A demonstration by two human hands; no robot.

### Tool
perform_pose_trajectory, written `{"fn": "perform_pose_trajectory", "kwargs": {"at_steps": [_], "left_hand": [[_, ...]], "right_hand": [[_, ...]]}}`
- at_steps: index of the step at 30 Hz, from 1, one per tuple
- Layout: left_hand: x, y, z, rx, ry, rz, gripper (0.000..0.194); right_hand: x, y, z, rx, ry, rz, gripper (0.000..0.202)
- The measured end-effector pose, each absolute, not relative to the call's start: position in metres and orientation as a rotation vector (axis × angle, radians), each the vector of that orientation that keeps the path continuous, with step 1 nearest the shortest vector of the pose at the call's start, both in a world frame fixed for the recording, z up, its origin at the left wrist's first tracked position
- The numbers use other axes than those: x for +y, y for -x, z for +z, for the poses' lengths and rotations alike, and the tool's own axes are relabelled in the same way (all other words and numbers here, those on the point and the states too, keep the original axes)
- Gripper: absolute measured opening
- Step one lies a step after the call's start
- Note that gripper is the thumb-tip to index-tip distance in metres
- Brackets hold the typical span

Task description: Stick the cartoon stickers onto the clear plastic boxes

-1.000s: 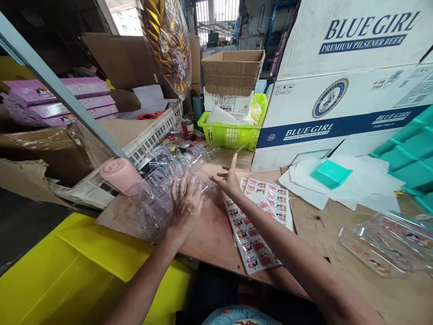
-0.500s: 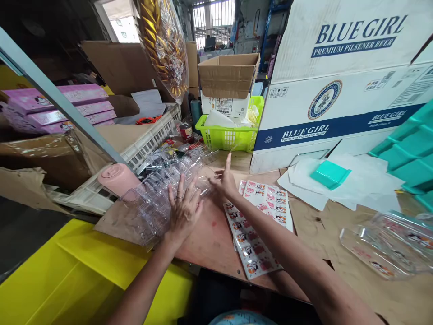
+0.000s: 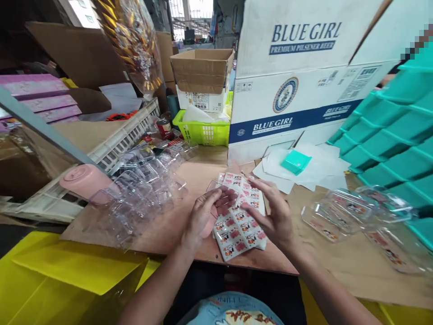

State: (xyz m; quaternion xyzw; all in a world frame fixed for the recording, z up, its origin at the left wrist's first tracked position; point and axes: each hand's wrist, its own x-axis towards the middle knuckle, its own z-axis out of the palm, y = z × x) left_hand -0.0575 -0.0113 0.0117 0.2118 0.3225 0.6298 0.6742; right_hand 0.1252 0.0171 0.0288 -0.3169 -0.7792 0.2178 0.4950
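My left hand (image 3: 203, 216) grips a small clear plastic box part (image 3: 227, 197), its thumb on top and its fingers showing through the plastic. Below it on the wooden board lie sheets of stickers (image 3: 237, 231) with pink and orange-and-black cartoon prints. My right hand (image 3: 274, 215) hovers over the right side of the sheets, thumb and fingers apart, with nothing visible in it. To the left, several clear plastic box parts (image 3: 149, 194) lie in an overlapping heap. On the right, clear plastic boxes (image 3: 324, 221) bearing similar cartoon stickers rest on brown cardboard.
Turquoise bins (image 3: 389, 131) are stacked at right. A small turquoise tray (image 3: 295, 162) lies on white papers (image 3: 270, 169). Behind stand a large white beer carton (image 3: 304, 58) and a green basket (image 3: 203, 133). A pink cylindrical container (image 3: 86, 183) lies at left, above yellow sheeting (image 3: 77, 266).
My left hand has moved right from the heap to above the sticker sheets, now with a clear plastic piece. My right hand has drawn back rightward. The view has turned right.
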Motion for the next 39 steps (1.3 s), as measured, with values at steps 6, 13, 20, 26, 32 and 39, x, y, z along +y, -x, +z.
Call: {"fn": "perform_pose_trajectory", "kwargs": {"at_steps": [6, 13, 20, 26, 32, 39], "left_hand": [[-0.027, 0.011, 0.005, 0.725, -0.494, 1.331, 0.033], [-0.031, -0.026, 0.001, 0.708, -0.502, 1.294, 0.039], [-0.036, -0.042, -0.005, 0.833, -0.512, 1.297, 0.038], [-0.036, -0.044, -0.009, 0.818, -0.539, 1.308, 0.026], [-0.035, -0.044, -0.009, 0.862, -0.541, 1.327, 0.024], [-0.035, -0.042, -0.013, 0.857, -0.6, 1.311, 0.021]], "right_hand": [[-0.009, -0.179, 0.032, -1.668, 0.918, 0.468, 0.019], [-0.031, -0.191, 0.029, -1.487, 1.012, 0.631, 0.012], [-0.032, -0.186, 0.02, -1.108, 1.057, 1.161, 0.008], [-0.029, -0.181, 0.007, -0.936, 1.044, 1.297, 0.016], [-0.029, -0.173, 0.004, -0.835, 1.039, 1.34, 0.018], [-0.027, -0.171, 0.001, -0.847, 1.072, 1.344, 0.023]]}}
